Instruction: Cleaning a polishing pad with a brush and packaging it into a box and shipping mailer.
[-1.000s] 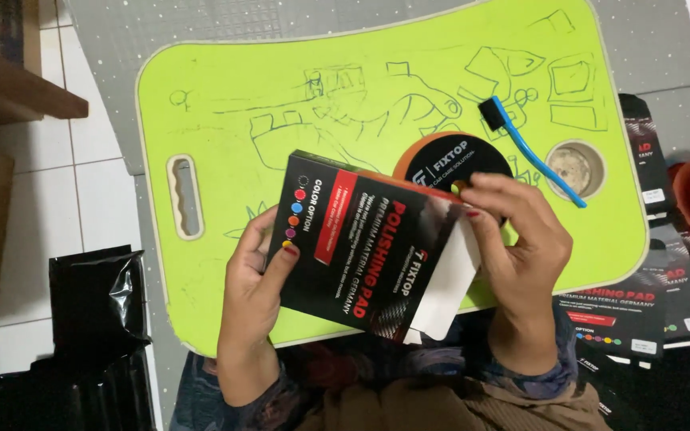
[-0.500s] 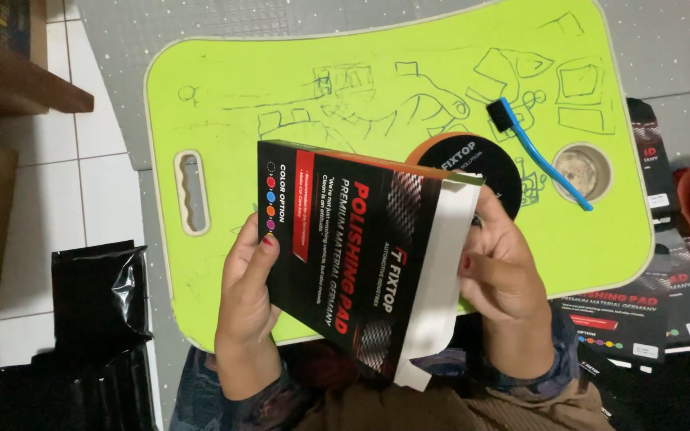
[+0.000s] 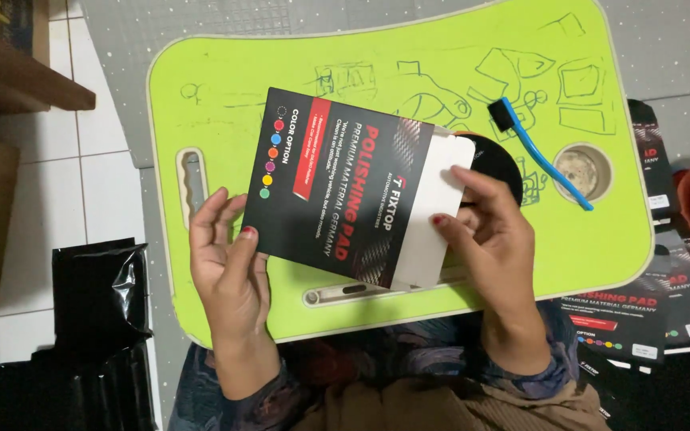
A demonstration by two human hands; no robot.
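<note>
Even, fairly bright overhead light, soft shadows under the hands (image 3: 233,279), slight blur, dim dark corners.

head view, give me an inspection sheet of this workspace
surface: lime green lap desk with pen doodles, on a grey mat
job's things: flat black carton, white flap at its right end; black round pad mostly hidden behind it
clutter: blue brush; cup recess; more black cartons at right; black plastic bags at left
hands: left hand holds the carton's lower left corner; right hand pinches the flap
cables: nothing seen
surroundings: white tiled floor, wooden furniture at left
</note>
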